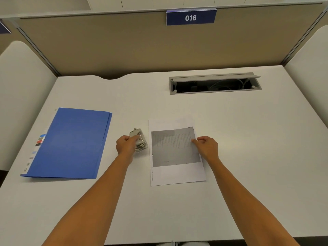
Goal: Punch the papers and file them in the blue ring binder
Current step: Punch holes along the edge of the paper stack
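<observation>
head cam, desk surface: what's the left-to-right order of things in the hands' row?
blue ring binder → left hand gripping the hole punch → papers → right hand pinching the papers' right edge.

Office cubicle: white desk (230, 130), beige partition (124, 47), numbered sign "016" (191, 17), open cable tray (214, 83).
</observation>
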Demonstrator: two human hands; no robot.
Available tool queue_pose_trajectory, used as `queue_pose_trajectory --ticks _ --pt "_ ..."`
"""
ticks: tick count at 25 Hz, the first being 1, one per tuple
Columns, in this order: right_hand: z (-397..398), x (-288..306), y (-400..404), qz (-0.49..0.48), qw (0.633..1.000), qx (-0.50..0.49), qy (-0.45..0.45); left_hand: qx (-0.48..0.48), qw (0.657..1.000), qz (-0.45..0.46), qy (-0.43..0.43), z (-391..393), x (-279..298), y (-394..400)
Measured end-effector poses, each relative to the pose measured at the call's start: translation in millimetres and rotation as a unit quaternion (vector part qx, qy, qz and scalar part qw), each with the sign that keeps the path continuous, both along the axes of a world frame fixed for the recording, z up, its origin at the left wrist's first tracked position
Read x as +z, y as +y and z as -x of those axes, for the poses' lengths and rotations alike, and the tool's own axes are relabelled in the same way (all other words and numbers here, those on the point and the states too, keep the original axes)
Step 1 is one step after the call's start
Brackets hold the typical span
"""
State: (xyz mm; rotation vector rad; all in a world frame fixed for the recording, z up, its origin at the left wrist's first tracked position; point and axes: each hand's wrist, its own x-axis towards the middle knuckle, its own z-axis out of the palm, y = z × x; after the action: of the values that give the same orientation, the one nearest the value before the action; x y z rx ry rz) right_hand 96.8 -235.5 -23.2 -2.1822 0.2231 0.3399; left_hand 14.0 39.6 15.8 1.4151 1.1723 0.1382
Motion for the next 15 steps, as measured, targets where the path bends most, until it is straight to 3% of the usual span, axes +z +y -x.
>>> queue_pose_trajectory --ticks 2,4,7,10,13,15 --pt "5 5 2 0.025 0.997 -0.010 -0.072 -0.020 1.000 0.009 -0.006 -5 4 -12" --pt "9 17 9 -0.014 0.993 0.018 -0.116 -0.048 0.999 0.001 -0.006 -12 11 -30" --pt "18 38 30 -0.133 0.977 0.149 -0.069 -0.099 0.993 -0.058 -0.002 -24 24 -68" --pt "29 40 48 -0.142 0.953 0.264 -0.043 -0.139 0.985 -0.097 -0.009 -35 37 -110" --pt "31 40 50 -0.160 0.971 0.165 -0.071 -0.170 0.980 -0.100 -0.026 -45 41 -140" --pt "25 39 43 -0.086 0.979 0.124 -0.135 -0.195 0.976 -0.095 -0.036 -50 41 -154"
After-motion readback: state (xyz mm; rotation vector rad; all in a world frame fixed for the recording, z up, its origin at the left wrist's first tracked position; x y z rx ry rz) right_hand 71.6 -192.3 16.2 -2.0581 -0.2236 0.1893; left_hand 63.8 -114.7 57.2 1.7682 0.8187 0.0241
